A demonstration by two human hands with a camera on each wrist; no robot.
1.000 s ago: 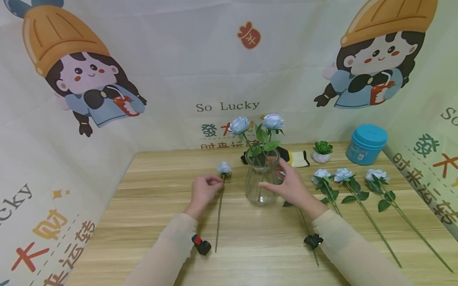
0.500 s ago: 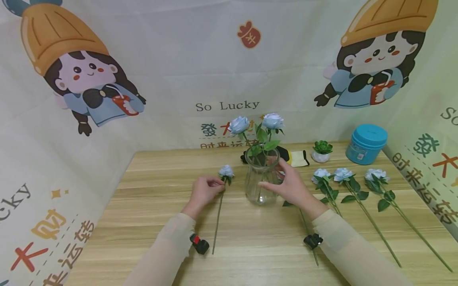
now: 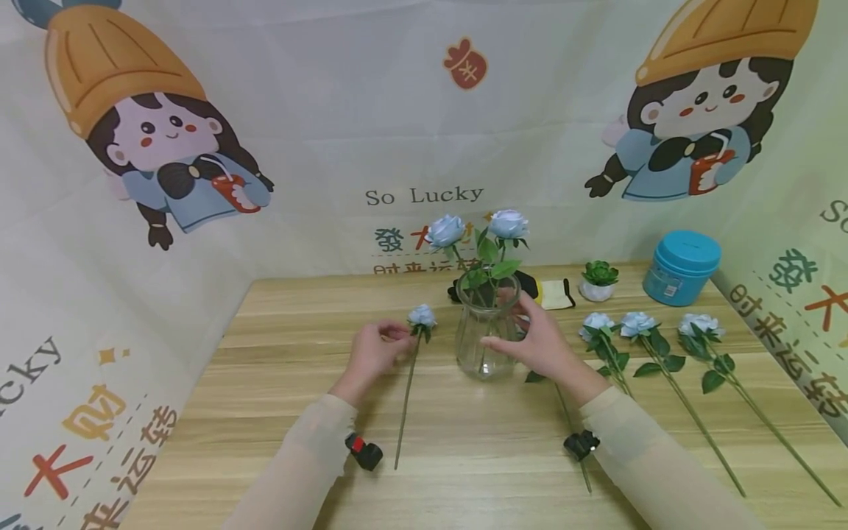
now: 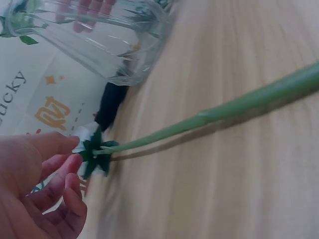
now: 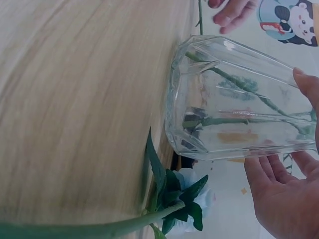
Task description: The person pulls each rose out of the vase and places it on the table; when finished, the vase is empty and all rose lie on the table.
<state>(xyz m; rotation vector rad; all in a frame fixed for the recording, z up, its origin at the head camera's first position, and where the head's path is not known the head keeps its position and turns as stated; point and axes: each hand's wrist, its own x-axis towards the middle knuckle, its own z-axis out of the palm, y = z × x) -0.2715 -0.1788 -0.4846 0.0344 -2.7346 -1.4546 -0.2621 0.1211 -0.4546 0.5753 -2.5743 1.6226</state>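
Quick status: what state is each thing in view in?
Left hand: beside single rose, grip unclear
Single rose: lying on table
Right hand: gripping glass vase
Glass vase: upright, two roses inside
Four right-side roses: lying on table
Blue tub: upright, closed
Potted succulent: upright
Glove-like item: partly hidden

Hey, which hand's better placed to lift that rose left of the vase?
Probably the left hand: it's right at the rose, just below the bloom, though whether it grips is unclear. The right hand is on the vase's other side, thumb and fingers around the glass.
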